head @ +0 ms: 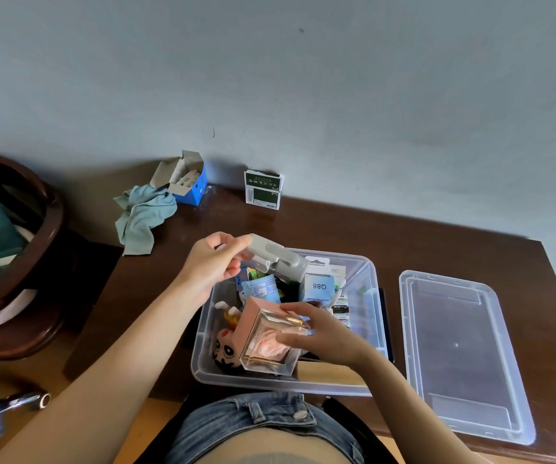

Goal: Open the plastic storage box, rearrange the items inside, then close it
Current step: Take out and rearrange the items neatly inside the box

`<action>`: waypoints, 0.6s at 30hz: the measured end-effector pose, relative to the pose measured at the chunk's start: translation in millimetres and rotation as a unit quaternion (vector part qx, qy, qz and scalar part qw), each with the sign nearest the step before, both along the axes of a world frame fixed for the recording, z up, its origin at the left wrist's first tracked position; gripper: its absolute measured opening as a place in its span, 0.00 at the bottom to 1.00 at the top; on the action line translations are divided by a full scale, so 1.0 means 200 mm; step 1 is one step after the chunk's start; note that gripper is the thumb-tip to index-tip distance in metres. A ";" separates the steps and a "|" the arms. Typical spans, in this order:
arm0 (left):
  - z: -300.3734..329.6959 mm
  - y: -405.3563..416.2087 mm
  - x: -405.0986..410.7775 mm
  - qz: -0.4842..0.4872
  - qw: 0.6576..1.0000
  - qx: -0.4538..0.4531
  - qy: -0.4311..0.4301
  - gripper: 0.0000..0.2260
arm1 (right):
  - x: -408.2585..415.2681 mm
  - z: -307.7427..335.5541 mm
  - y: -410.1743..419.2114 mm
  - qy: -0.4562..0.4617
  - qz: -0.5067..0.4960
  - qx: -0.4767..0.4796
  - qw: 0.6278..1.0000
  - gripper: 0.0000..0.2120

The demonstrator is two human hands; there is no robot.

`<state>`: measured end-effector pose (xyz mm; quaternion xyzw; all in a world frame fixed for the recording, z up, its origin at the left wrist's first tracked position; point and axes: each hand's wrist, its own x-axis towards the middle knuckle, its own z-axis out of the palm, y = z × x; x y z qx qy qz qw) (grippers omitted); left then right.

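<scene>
The box (367, 289) is sitting open on the counter (336, 229) with its lid (464, 353) lying just beside it to the right, so the rearranging step is under way. The left hand (214, 262) is pinching a grey case (276, 257) above the box's far end, while the right hand (316, 329) is gripping a pink-backed clear carton (266, 339) tilted over the near end. Next, both likely need settling flat among the packets so the lid can close.

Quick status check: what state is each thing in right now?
Storage box: open, items inside.
Lid: off, flat on the desk beside the box.
Left hand: holds grey device over the box.
Right hand: grips pink box.
Blue carton: flaps open.
</scene>
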<state>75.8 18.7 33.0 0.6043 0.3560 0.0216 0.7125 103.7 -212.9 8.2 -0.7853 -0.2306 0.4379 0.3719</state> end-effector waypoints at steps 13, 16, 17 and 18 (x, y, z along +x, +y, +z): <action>-0.09 -0.29 0.02 -0.149 0.986 0.069 -0.003 0.11 | 0.00 0.12 -0.08 0.048 -0.325 0.243 0.913 0.17; -0.10 -0.31 0.02 -0.281 0.945 0.167 -0.009 0.12 | 0.02 0.08 -0.12 0.008 -0.385 0.234 0.893 0.10; -0.10 -0.31 0.01 -0.330 0.921 0.204 0.009 0.14 | 0.02 0.07 -0.14 -0.003 -0.404 0.225 0.887 0.09; -0.10 -0.30 0.01 -0.377 0.893 0.245 0.034 0.17 | 0.03 0.06 -0.16 -0.013 -0.418 0.217 0.882 0.09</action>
